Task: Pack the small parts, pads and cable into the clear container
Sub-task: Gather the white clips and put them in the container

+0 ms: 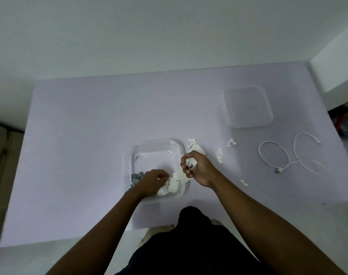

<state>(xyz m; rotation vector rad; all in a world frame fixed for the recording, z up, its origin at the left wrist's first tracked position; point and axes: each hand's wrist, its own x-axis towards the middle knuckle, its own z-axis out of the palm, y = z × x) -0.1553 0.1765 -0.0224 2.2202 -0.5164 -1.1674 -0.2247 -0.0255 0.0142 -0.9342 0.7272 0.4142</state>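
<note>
A person in a dark garment (189,245) is standing at the near edge of a pale lavender table (89,135), both bare forearms reaching forward over it. The left hand (154,180) is lying inside the near end of the clear container (159,142), its fingers curling onto a heap of white pads (172,185), with grey parts (136,178) sitting just beside it against the container's left wall. The right hand (197,167) is hovering over the container's right rim, fingers clenching a bunch of small white parts (189,161). The container, a rounded rectangle, is lying with its long axis running away from the person, near the table's middle. More loose white pieces (220,155) are lying scattered on the cloth to the right. Further right, the white cable (279,170) is sprawling in two loose loops side by side, its plug end pointing toward the near left. The clear lid (247,106) is resting flat at the far right, well apart from the container. A plain white wall is rising behind the table.
</note>
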